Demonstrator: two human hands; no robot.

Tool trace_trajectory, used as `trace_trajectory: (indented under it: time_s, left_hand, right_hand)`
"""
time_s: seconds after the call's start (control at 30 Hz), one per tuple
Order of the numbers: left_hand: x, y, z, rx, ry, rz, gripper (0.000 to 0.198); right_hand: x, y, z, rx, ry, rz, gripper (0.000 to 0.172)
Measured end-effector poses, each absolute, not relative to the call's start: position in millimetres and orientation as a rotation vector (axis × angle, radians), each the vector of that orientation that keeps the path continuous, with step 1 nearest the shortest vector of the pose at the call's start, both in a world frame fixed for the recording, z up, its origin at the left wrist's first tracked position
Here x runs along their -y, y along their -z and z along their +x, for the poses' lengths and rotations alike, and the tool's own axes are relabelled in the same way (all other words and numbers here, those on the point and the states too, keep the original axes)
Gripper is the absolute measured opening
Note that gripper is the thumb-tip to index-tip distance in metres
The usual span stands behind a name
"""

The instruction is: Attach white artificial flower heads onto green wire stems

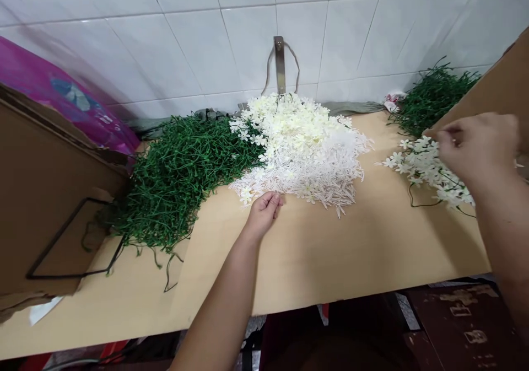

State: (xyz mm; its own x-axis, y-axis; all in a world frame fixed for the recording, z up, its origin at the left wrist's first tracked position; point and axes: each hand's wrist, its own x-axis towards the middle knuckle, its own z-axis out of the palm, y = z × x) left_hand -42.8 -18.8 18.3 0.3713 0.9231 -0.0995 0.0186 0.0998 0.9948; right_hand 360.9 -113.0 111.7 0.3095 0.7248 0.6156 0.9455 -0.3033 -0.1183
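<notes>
My left hand (265,212) is closed in a pinch at the front edge of a heap of small white plastic stems (330,181). What its fingertips hold, if anything, is too small to make out. Cream-white artificial flower heads (291,120) are piled behind those stems. At the right, my right hand (481,142) is curled shut above finished-looking white flower sprigs on green stems (430,167); whatever its fingers hold is hidden. To the left of the white heap lies a large tangle of green plastic stems (185,167).
A cardboard box (45,194) with a black wire frame (61,244) stands at the left, beside a purple bag (70,95). Another cardboard box (496,84) and more green stems (438,95) are at the right. A metal strip (280,65) leans against the tiled wall (185,46).
</notes>
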Motion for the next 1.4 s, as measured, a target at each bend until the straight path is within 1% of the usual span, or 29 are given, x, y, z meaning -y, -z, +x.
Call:
trace_trajectory:
  time_s: [0.1,0.17,0.23,0.3,0.5,0.7,0.8,0.93,1.0,1.1,1.2,1.3,1.4]
  left_hand:
    - [19,-19,-43,-0.971,-0.856,1.284,0.047]
    - [20,-20,-42,-0.963,-0.865,1.283,0.050]
    - [20,-20,-42,-0.958,-0.877,1.282,0.053]
    - [19,-20,-42,-0.954,-0.876,1.282,0.056]
    - [18,-16,-44,-0.943,-0.853,1.289,0.056]
    - [18,-12,-44,-0.940,-0.847,1.292,0.061]
    - [18,-13,-44,-0.942,-0.857,1.293,0.063]
    - [18,-16,-44,-0.948,-0.859,1.284,0.059]
    - [19,-18,-43,-0.951,-0.859,1.278,0.055]
    - [19,-19,-44,-0.951,-0.851,1.270,0.053]
    - [18,-19,-44,-0.941,-0.853,1.276,0.054]
    - [19,-19,-43,-0.930,-0.849,1.285,0.055]
    - [19,-18,-43,-0.925,-0.849,1.288,0.057]
  right_hand:
    - [85,-95,304,1.744,0.374,-2.091,0.007]
    - [65,-77,273,1.888,0.225,-2.086,0.018]
    - [46,-61,251,1.951,0.216,-2.041,0.030]
    - [30,-53,235,1.973,0.231,-2.012,0.034]
    - [4,-50,218,2.081,0.236,-1.929,0.018]
    - [5,-58,238,1.882,0.197,-1.908,0.010]
    - [9,-61,240,1.841,0.115,-1.937,0.007]
    - [12,-56,234,1.954,0.045,-1.980,0.012]
    - [13,-54,232,1.977,0.022,-1.998,0.008]
    - [16,-57,232,1.886,-0.003,-1.970,0.006]
    - [18,-68,232,1.701,-0.023,-1.917,0.009]
    - [19,-79,229,1.516,-0.214,-1.863,0.012]
    - [18,-85,223,1.392,-0.441,-1.762,0.003]
